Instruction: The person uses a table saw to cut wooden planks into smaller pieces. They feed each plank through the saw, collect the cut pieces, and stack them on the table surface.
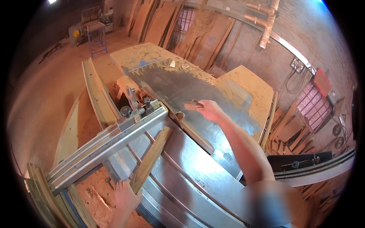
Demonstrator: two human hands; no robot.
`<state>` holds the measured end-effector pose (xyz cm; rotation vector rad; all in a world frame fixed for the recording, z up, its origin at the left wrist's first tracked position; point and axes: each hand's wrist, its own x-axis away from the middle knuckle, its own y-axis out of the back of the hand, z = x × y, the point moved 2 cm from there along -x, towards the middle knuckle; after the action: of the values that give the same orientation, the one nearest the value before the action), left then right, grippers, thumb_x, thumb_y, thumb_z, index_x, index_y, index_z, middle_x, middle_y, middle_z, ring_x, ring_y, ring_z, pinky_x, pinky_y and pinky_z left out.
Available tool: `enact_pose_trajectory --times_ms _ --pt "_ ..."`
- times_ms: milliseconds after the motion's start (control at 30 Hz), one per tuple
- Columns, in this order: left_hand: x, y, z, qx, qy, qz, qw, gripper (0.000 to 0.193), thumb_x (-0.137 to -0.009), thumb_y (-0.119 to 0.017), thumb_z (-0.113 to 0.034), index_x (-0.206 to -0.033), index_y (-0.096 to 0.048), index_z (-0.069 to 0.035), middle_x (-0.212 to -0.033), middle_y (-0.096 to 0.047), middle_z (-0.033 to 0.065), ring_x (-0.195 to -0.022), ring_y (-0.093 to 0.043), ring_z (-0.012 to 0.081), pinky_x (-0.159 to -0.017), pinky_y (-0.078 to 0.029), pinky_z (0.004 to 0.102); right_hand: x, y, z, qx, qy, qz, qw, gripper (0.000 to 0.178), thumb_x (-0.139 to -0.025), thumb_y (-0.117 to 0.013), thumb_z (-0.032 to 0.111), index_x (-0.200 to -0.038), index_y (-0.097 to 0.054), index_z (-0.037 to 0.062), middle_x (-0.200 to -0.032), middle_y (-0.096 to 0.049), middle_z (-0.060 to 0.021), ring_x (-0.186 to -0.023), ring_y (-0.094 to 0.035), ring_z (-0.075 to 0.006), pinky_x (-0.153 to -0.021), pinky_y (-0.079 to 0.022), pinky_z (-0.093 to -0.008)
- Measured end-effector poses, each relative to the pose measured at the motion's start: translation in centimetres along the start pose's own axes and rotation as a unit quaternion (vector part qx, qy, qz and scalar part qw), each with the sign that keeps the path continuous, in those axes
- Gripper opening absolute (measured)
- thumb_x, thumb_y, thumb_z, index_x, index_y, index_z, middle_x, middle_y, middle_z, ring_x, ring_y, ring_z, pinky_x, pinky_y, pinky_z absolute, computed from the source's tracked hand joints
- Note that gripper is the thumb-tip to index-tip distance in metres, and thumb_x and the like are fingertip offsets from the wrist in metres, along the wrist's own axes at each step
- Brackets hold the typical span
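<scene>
Long strip: your left hand gripped its lower end, on the near side of the metal fence.
Short piece: your right hand pinched it, right of the fence's end.
Metal table: you were apparently handling both pieces there.
Hands: the next move seemed to call for steady holds.

Left hand and right hand are bare; so is the right forearm, blurred past the elbow.

Single head-worn fisheye view, close above the near edge of the metal tabletop, facing down and forward
</scene>
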<state>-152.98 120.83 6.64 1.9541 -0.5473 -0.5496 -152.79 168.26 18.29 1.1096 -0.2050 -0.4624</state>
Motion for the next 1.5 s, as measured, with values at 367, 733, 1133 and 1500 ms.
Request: enact_pose_trajectory --times_ms 367,733,1133,1500 --pt "-0.2 -0.5 0.3 -0.004 -0.038 -0.028 0.999 0.057 -0.069 -0.077 -0.016 -0.112 -0.046 0.003 -0.101 -0.054 0.0222 -0.097 -0.056 0.0430 -0.088 -0.047 0.0521 -4.3 -2.2 -2.5 0.205 0.072 0.221 0.951 0.028 -0.093 -0.059 0.025 -0.111 -0.066 0.0054 -0.103 -0.069 -0.0213 -0.098 -0.064 -0.0424 -0.082 -0.051 -0.0470" --pt "0.0 -0.6 0.9 -0.008 -0.045 -0.029 0.999 0.057 -0.070 -0.079 -0.015 -0.114 -0.047 0.002 -0.106 -0.055 0.0217 -0.101 -0.055 0.0421 -0.090 -0.047 0.0517 26.9 4.2 -7.8 -0.039 -0.140 0.265 0.953 0.040 -0.092 -0.061 0.020 -0.128 -0.062 0.0033 -0.112 -0.069 -0.0213 -0.105 -0.066 -0.0371 -0.091 -0.051 -0.0405" --pt "7.2 0.9 -8.6 -0.071 -0.113 -0.035 0.990 0.049 -0.079 -0.077 -0.017 -0.118 -0.055 0.004 -0.113 -0.059 0.0197 -0.107 -0.055 0.0387 -0.092 -0.045 0.0504 48.6 -3.4 -3.5 -0.649 -0.284 -0.168 0.686 0.038 -0.101 -0.053 0.019 -0.131 -0.055 -0.0046 -0.115 -0.065 -0.0120 -0.099 -0.063 -0.0220 -0.086 -0.051 -0.0374" --pt "-2.7 -13.1 -27.4 0.018 -0.223 0.153 0.963 0.034 -0.091 -0.060 -0.019 -0.121 -0.063 -0.004 -0.109 -0.062 0.0217 -0.104 -0.061 0.0413 -0.088 -0.050 0.0509 59.9 -6.0 3.5 -0.745 -0.305 -0.193 0.561 0.045 -0.100 -0.056 0.025 -0.133 -0.051 -0.0058 -0.118 -0.066 -0.0175 -0.093 -0.067 -0.0243 -0.080 -0.053 -0.0362"
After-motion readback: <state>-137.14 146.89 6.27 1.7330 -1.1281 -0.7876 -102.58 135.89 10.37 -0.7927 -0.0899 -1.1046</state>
